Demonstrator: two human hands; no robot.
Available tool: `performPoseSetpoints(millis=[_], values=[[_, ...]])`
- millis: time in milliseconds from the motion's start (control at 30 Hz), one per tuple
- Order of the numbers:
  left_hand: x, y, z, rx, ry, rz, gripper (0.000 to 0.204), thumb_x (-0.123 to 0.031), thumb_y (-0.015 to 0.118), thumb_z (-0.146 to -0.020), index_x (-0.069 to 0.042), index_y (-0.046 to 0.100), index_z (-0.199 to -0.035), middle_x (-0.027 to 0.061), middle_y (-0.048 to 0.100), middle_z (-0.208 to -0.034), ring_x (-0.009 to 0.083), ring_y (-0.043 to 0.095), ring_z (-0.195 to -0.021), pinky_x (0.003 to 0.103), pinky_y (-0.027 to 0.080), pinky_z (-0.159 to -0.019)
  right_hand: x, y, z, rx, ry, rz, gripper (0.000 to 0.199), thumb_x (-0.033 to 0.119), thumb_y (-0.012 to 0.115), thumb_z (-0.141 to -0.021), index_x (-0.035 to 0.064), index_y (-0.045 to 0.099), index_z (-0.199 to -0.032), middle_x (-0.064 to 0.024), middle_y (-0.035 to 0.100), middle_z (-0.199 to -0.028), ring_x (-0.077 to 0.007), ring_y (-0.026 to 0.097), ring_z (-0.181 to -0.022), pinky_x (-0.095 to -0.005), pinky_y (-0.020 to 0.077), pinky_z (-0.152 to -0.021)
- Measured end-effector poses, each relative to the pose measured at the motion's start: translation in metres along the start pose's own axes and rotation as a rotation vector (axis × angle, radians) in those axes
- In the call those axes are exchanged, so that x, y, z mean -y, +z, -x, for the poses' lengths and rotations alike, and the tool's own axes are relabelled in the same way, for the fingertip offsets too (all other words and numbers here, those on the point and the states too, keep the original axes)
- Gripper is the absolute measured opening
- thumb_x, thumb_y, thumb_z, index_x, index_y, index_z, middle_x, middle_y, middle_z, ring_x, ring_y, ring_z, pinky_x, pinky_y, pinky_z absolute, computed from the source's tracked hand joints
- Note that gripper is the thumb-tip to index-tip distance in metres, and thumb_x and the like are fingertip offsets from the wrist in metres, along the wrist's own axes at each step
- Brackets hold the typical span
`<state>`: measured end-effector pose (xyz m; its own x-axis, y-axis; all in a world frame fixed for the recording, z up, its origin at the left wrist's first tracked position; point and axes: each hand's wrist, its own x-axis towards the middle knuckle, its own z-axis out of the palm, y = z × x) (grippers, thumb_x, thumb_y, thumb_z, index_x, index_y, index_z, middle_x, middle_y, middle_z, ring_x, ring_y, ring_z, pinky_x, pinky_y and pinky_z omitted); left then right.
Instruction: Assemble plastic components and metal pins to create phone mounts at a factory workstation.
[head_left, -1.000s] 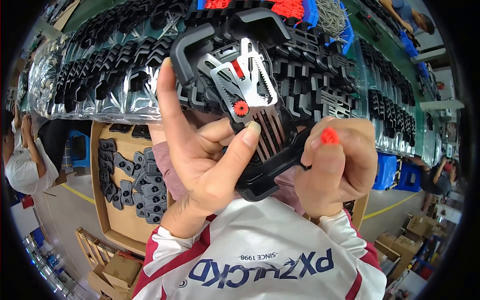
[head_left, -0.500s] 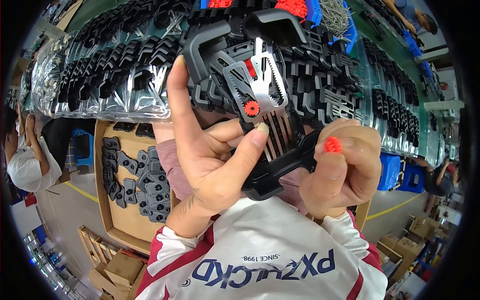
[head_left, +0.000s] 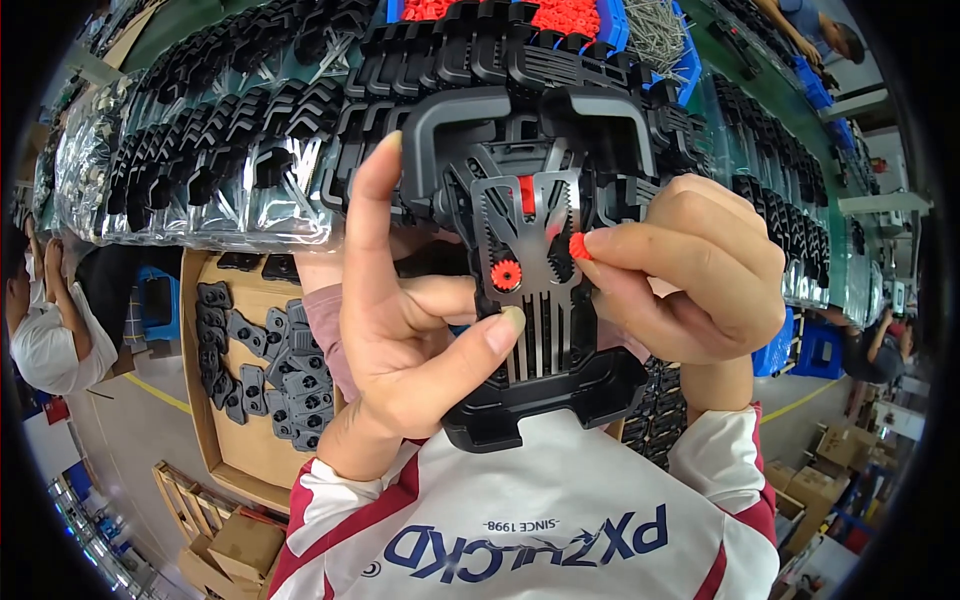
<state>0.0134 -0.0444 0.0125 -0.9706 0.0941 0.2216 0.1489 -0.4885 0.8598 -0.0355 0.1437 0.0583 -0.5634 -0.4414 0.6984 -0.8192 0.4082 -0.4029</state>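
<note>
Your left hand covers the left side of the black plastic frame, so you cannot see that edge. Your right hand hides most of the small red gear between its fingertips; only a little part shows. The cardboard box of black parts is partly behind your left arm. The blue bin at the top is cut off by the picture's edge.

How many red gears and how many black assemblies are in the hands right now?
Red gear seated on the black assembly: 1
Red gear pinched in the right hand fingers: 1
Black assembly, in the left hand: 1
Total: 3
</note>
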Motion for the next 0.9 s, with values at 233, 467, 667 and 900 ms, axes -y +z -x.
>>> performPoseSetpoints(millis=[233, 467, 667, 900], values=[[0.009, -0.006, -0.002, 0.110, 0.137, -0.014, 0.098, 0.010, 0.058, -0.074, 0.001, -0.005, -0.148, 0.0183, 0.068, -0.098, 0.0240, 0.056, -0.109, 0.023, 0.042, -0.089, -0.008, -0.005, -0.003, 0.146, -0.208, 0.018, 0.015, -0.004, 0.069, -0.058, 0.0019, 0.068, -0.072, -0.0022, 0.055, -0.059, -0.0118, 0.039, -0.046, -0.0233, 0.0322, -0.045], [0.008, 0.000, -0.002, 0.003, 0.116, -0.071, 0.098, 0.010, 0.059, -0.072, 0.001, -0.002, -0.148, 0.0214, 0.061, -0.117, 0.0240, 0.053, -0.113, 0.024, 0.041, -0.090, 0.005, 0.005, 0.003, -0.030, 0.164, -0.244, 0.017, 0.002, 0.071, -0.059, 0.0042, 0.068, -0.075, -0.0011, 0.057, -0.059, -0.0122, 0.041, -0.046, -0.0238, 0.0316, -0.044], [0.010, 0.001, 0.006, -0.028, 0.109, -0.088, 0.100, 0.008, 0.058, -0.070, 0.001, -0.003, -0.148, 0.0185, 0.065, -0.108, 0.0204, 0.058, -0.099, 0.023, 0.041, -0.086, 0.004, 0.007, 0.000, -0.017, 0.118, -0.174, 0.019, 0.004, 0.072, -0.060, 0.0058, 0.068, -0.078, -0.0010, 0.059, -0.061, -0.0126, 0.040, -0.045, -0.0235, 0.0312, -0.044], [0.010, 0.011, 0.001, -0.124, 0.181, -0.082, 0.100, 0.005, 0.057, -0.071, -0.001, -0.005, -0.149, 0.0084, 0.063, -0.066, 0.0128, 0.051, -0.061, 0.018, 0.038, -0.081, -0.003, 0.005, 0.003, 0.067, 0.011, -0.146, 0.019, 0.005, 0.072, -0.060, 0.0060, 0.068, -0.079, -0.0019, 0.062, -0.062, -0.0128, 0.040, -0.044, -0.0226, 0.0304, -0.044]])
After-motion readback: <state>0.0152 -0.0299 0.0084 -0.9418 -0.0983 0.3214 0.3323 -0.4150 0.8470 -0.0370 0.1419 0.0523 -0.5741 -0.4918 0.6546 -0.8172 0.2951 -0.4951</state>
